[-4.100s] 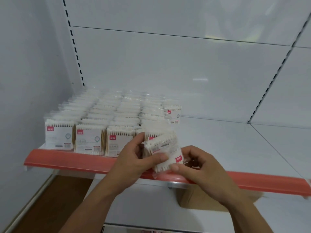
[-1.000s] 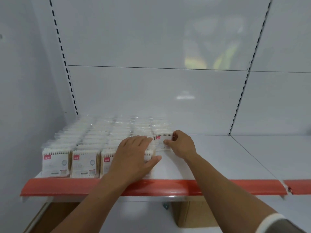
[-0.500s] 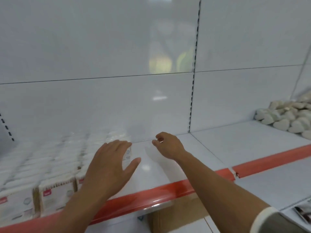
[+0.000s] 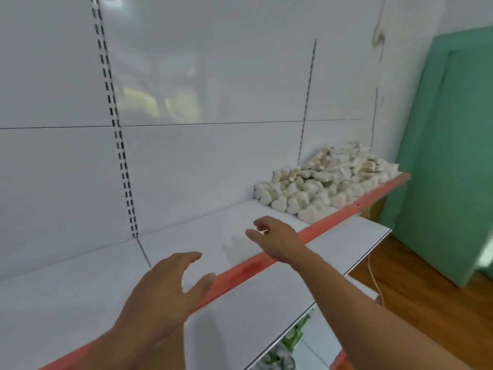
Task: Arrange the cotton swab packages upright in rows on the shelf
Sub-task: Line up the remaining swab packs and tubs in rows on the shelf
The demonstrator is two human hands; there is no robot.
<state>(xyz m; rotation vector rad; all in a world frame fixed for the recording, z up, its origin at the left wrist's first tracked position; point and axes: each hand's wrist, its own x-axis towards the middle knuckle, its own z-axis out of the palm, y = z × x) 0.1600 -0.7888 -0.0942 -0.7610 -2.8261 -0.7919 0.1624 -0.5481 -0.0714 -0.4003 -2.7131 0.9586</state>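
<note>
A loose heap of cotton swab packages, white and partly heart-shaped, lies at the far right end of the white shelf with its red front lip. My left hand hovers over the shelf near the red lip, fingers spread and holding nothing. My right hand reaches out over the shelf toward the heap, fingers loosely bent and empty, well short of the packages. The arranged rows of upright packages are out of view to the left.
A slotted upright runs up the white back panel. A lower white shelf juts out below the red lip, with green packets under it. A green panel leans at the right over a wooden floor.
The view has swung right, away from the arranged rows. Both hands have left the packages and moved right along the shelf, empty. The heap at the right end is now in full view.
</note>
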